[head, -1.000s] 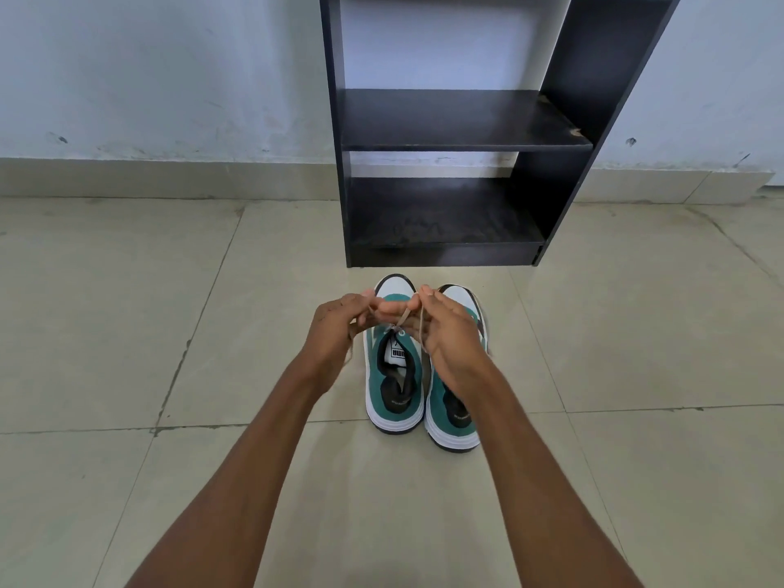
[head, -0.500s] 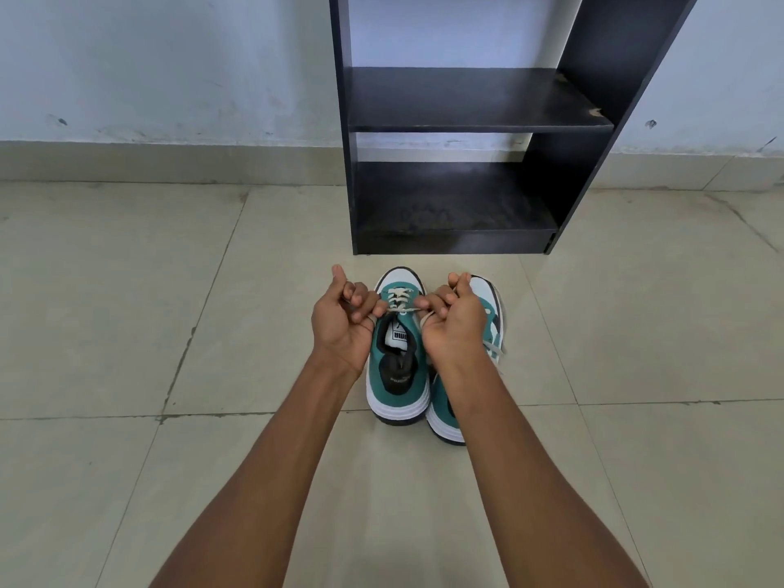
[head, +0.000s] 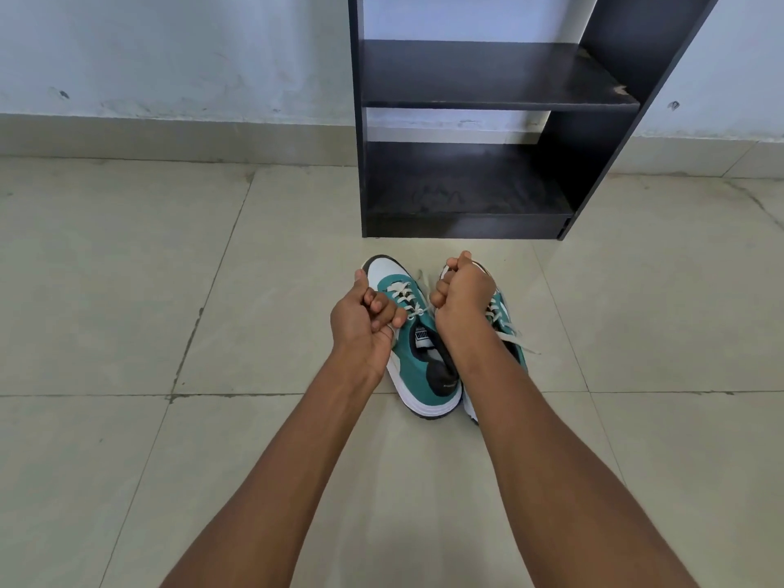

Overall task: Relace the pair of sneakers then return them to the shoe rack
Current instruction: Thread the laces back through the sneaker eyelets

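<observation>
Head view: both sneakers sit side by side on the floor [head: 127, 290] just before the rack [head: 466, 78]. The left hand [head: 362, 322] and right hand [head: 464, 297] are each fisted on a lace [head: 418, 312] end of the left sneaker [head: 413, 354], likely pulling outward to tighten. The right sneaker [head: 507, 328] lies partly under the right forearm. Both shelves look bare, with open floor all around.

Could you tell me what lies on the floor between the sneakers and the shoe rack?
Nothing: the head view shows bare floor tile between the sneakers and the shoe rack.
</observation>
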